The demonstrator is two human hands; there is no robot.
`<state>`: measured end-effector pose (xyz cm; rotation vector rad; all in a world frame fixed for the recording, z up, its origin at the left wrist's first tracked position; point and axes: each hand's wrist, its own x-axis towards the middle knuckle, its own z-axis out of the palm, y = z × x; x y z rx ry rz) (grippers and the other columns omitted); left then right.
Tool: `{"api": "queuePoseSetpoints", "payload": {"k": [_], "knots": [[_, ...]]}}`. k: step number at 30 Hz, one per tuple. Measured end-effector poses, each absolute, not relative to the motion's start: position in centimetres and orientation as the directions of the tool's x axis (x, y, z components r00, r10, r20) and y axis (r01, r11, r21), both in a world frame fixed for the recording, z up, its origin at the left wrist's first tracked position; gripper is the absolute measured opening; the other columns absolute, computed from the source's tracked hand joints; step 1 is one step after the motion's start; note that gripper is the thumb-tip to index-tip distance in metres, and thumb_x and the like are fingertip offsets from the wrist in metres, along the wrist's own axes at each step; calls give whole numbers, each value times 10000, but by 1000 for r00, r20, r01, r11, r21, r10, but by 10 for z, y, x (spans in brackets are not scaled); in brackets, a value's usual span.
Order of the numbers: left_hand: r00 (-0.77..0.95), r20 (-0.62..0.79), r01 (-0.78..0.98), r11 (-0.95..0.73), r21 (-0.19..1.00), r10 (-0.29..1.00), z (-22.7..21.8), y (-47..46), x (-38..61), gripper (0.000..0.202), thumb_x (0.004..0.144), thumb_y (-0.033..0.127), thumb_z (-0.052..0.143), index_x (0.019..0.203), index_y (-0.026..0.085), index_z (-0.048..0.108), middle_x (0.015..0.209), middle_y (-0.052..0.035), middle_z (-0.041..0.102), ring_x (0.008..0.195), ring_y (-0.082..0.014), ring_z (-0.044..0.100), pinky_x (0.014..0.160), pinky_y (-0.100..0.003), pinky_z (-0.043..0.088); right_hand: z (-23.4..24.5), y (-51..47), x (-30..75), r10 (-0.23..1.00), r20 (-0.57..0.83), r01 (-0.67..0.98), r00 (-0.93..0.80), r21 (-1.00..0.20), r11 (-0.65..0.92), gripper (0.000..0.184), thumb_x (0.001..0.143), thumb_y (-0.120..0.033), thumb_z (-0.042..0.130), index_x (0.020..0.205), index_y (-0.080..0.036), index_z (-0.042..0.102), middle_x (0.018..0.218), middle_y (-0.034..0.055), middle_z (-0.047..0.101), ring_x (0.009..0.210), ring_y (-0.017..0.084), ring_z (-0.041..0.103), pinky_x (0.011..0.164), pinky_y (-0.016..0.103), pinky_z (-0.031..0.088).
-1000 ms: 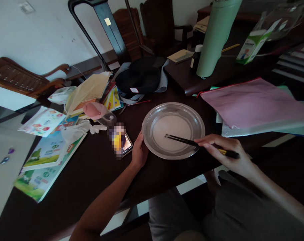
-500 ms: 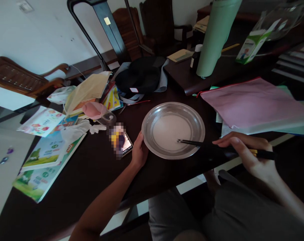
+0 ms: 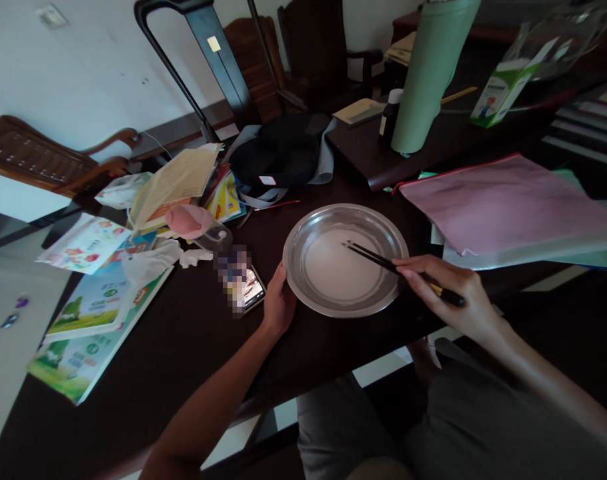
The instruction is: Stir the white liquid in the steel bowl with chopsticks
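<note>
A shallow round metal basin [image 3: 297, 253] stands on the dark table, with a pale, whitish layer [image 3: 333, 270] across its bottom; whether that is liquid or powder I cannot tell. My left hand [image 3: 279, 305] is closed on the basin's left rim, its fingers partly hidden beneath the edge. Black chopsticks [image 3: 378, 259] with gold bands near the upper end are pinched in my right hand [image 3: 451, 290], over the basin's right rim. Their tips, slightly apart, point at the middle of the basin. A lit phone [image 3: 253, 288] lies just left of my left hand.
Booklets [image 3: 91, 300], crumpled tissue and a pink-topped clear container [image 3: 188, 221] lie to the left. Behind the basin sits a black bag [image 3: 278, 153]. A pink zip pouch [image 3: 503, 200] lies on the right. Farther back stand a green tumbler [image 3: 431, 80] and a small carton [image 3: 508, 90].
My right hand has moved left with the chopsticks, now close to the basin's rim. Their tips have shifted up and left across the basin. My left hand has stayed on the rim.
</note>
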<state>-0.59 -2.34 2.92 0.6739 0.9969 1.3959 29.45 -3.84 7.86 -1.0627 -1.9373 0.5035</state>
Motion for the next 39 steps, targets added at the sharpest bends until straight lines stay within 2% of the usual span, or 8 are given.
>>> {"api": "queuePoseSetpoints", "payload": {"k": [4,7,12,18,22,27,33,39], "knots": [[-97,-184,-489,114,865,978,30,-24,-6,336,878,464,732,1116,232,776,1259,-57,783,1362,-327,620,1172,-472,482,92,-51,308,849,511,542,-133,-680,494,183,1026,-230,585,956,-257,752,919,44,810,811,205,781,680,334,600],[-101,-194,-488,121,864,976,30,-24,-6,344,869,468,741,1117,231,774,1245,-55,787,1360,-327,623,1173,-474,482,99,-60,314,880,469,502,-81,-743,442,258,1048,-257,556,879,-272,751,874,21,801,785,192,769,668,323,584],[-108,-179,-477,107,873,978,28,-23,-7,363,861,473,745,1118,219,773,1231,-61,792,1349,-319,633,1180,-466,478,100,-58,306,880,439,368,-184,-799,475,299,1056,-261,545,844,-265,757,817,6,798,748,171,780,643,275,604],[-104,-176,-481,105,870,979,29,-23,-6,361,864,471,741,1127,227,780,1220,-58,799,1331,-326,648,1161,-469,496,81,-40,287,836,451,350,-314,-764,543,156,1021,-231,611,1008,-253,764,1027,36,836,927,195,812,767,281,654],[-97,-178,-486,109,867,979,30,-23,-6,374,854,477,755,1131,226,778,1241,-60,792,1337,-328,641,1160,-471,495,72,-35,286,803,486,388,-346,-705,594,147,1014,-203,615,1069,-250,744,1140,59,821,1026,212,802,862,319,657],[-86,-171,-499,107,860,981,29,-23,-7,366,855,478,761,1122,230,780,1225,-54,795,1334,-324,644,1161,-470,494,87,-45,299,819,533,499,-212,-662,560,152,1017,-202,601,1023,-243,748,985,55,823,875,210,797,735,331,639],[-100,-169,-488,99,867,981,28,-23,-6,364,864,481,749,1123,228,781,1229,-58,794,1334,-326,645,1167,-473,490,101,-64,318,903,426,467,-60,-787,402,289,1051,-261,563,855,-268,775,879,35,815,813,199,786,681,316,603],[-113,-189,-472,114,874,976,28,-24,-7,373,873,480,734,1143,226,773,1253,-63,788,1357,-330,631,1177,-480,484,98,-55,299,873,416,344,-255,-805,484,253,1034,-249,578,883,-268,780,862,13,828,766,173,802,659,264,636]]}}
